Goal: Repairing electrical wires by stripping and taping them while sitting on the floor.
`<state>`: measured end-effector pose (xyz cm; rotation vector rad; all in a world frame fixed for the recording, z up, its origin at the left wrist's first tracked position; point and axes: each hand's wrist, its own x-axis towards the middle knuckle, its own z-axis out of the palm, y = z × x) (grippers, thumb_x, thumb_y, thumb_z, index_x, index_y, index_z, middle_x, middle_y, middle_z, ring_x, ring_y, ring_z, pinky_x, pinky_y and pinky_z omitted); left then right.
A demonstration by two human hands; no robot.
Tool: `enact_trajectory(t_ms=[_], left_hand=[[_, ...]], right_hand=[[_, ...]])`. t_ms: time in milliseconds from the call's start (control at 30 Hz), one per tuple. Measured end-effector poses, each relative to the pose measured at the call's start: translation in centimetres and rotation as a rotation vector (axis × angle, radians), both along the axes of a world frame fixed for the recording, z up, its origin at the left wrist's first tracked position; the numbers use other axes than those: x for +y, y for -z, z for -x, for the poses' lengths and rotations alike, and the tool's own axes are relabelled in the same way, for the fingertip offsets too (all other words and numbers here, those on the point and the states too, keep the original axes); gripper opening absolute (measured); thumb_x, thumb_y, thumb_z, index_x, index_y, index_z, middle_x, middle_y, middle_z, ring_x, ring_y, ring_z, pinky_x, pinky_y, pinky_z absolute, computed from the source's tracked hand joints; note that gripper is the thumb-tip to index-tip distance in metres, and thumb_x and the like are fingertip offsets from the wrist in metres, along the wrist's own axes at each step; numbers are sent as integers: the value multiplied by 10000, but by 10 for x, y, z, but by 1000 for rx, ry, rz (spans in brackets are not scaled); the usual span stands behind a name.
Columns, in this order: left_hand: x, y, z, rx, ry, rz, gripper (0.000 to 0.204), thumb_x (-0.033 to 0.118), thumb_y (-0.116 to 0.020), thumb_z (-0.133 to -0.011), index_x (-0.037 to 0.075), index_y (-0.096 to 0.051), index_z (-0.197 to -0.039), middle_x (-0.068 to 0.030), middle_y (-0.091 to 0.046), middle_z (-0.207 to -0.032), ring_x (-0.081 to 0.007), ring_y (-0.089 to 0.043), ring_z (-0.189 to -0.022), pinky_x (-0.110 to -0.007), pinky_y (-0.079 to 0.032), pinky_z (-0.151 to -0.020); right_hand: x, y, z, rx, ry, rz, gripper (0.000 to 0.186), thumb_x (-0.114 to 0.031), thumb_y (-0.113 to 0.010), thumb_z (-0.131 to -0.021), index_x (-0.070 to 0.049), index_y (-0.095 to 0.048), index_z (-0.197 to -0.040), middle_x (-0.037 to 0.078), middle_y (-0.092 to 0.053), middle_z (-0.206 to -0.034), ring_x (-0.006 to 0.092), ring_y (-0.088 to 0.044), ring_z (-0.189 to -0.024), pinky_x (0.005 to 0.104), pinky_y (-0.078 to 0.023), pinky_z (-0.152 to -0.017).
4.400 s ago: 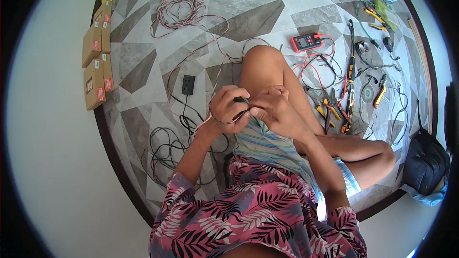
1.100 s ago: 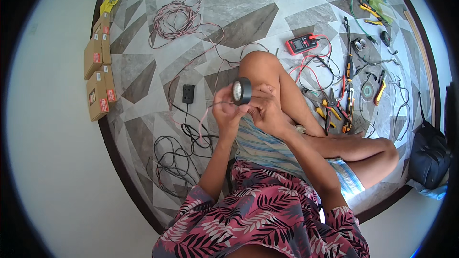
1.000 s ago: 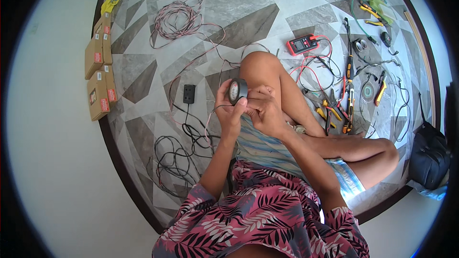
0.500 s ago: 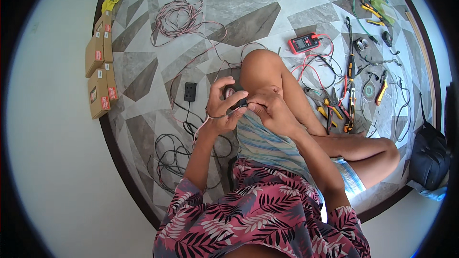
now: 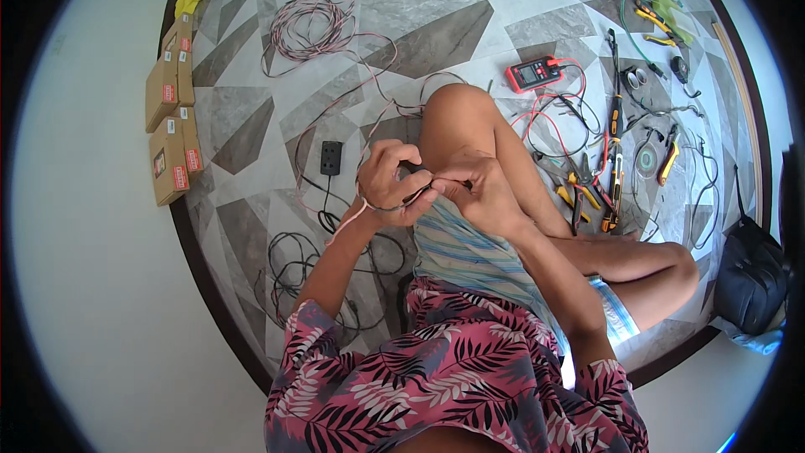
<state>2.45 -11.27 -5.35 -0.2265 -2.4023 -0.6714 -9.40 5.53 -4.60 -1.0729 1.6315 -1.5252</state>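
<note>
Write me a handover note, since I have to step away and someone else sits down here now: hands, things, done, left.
Left hand: closed around a dark roll of tape and a thin wire, held against the raised knee.
Right hand: fingertips pinching the same spot, touching the left hand.
Around: black socket box on the floor left of the hands, wire coil beyond it, red meter and pliers to the right.
Done: wire and tape are in hand.
Left: the joint itself is hidden by the fingers, so check it by feel.
</note>
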Motion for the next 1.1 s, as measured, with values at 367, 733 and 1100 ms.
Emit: enact_trajectory(t_ms=[367,733,1100], left_hand=[[52,-14,-42,-441,196,-1986,481,338,-551,-1003,11,-491,-1352,-80,-539,-1197,-193,-578,-1006,-363,-510,-869],[72,45,-13,70,-268,-1363,535,39,-771,-849,-19,-513,-1314,-112,-528,-1299,-193,-548,-1164,-325,-441,-997],[5,18,-4,-47,67,-398,424,220,-708,-878,78,-589,-1260,-218,-475,-1376,-359,-552,-1140,-428,-479,-931]], right_hand=[[-11,35,-13,268,310,17,32,-62,-714,-789,-77,-727,-815,42,-661,-752,255,-596,-795,415,-367,-829],[-3,22,-8,264,110,59,48,-55,-699,-811,-65,-725,-850,61,-637,-761,262,-568,-812,396,-346,-833],[10,10,1,54,-20,20,66,-86,-704,-861,-27,-726,-839,81,-680,-788,254,-577,-814,391,-404,-874]])
